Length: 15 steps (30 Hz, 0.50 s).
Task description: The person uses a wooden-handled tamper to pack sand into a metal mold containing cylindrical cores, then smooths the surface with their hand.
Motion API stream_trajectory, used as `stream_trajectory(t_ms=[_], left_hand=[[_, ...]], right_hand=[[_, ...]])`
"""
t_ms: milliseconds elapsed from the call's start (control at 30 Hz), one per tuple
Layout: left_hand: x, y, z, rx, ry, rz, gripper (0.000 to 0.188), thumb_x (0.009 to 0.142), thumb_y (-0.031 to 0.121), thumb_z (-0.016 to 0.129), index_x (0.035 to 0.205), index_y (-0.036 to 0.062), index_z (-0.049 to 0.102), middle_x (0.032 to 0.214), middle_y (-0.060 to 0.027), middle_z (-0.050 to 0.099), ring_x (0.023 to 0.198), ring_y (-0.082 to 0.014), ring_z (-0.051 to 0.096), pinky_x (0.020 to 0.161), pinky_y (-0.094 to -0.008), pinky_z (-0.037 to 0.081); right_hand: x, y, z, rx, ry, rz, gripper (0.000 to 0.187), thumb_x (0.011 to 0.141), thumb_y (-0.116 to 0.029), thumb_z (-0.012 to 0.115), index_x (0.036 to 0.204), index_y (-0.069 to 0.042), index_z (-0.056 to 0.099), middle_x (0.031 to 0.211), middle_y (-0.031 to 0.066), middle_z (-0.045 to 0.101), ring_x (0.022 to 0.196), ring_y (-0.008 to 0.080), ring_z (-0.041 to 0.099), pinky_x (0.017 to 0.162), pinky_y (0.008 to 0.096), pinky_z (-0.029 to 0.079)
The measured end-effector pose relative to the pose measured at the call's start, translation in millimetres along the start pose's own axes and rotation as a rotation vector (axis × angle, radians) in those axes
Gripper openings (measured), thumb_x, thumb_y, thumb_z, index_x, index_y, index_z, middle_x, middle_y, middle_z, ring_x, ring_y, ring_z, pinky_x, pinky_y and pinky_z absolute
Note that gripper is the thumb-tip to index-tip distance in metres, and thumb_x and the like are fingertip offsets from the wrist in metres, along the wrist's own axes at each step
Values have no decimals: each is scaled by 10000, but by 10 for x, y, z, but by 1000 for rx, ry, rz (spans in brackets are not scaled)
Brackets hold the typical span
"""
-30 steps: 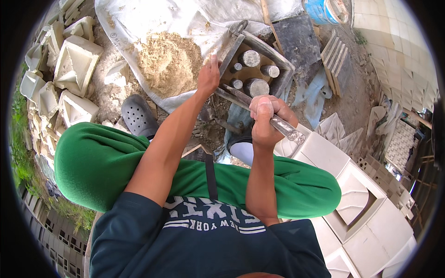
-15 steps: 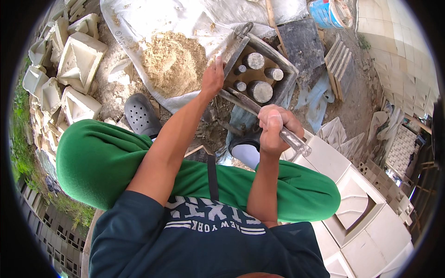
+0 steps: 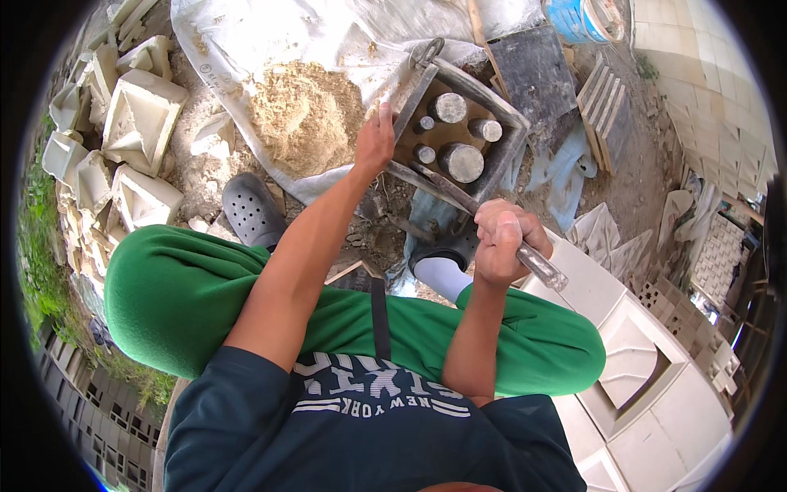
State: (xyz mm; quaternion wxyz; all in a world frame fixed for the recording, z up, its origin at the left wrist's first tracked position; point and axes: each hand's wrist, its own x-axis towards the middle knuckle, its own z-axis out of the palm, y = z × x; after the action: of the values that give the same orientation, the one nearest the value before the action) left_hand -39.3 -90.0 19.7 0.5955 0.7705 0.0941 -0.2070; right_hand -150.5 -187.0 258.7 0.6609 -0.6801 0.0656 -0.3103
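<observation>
Bright daylight washed the white plastic sheet (image 3: 320, 23) nearly blank toward its far edge; beyond its near edge, the ground (image 3: 361, 236) lay in softer shade. Pale highlights marked the metal bar (image 3: 542, 266). Fisheye distortion bowed the pale gridded wall (image 3: 689, 74) near the black rim.

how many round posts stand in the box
5, all in the box: a big post at the top, a medium one at right, a bigger one at the bottom, a small one at left, another just below it.
</observation>
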Motion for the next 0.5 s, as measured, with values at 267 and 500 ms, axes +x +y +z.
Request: stream_trajectory(t_ms=[267,500], left_hand=[[-32,19,-47,1,-13,33,680,989,524,251,981,-3,680,934,-255,655,903,-420,602,834,-438,444],[-23,37,-11,48,-21,36,671,988,519,253,1022,-6,669,947,-263,652,926,-427,601,848,-440,442]], right_hand=[[-66,89,162,-67,-14,25,212,819,50,550,635,-11,465,586,69,540,511,155,491,507,309,443],[-45,123,355,-199,4,-54,198,883,3,510,695,-17,450,587,83,517,503,145,457,464,282,383]])
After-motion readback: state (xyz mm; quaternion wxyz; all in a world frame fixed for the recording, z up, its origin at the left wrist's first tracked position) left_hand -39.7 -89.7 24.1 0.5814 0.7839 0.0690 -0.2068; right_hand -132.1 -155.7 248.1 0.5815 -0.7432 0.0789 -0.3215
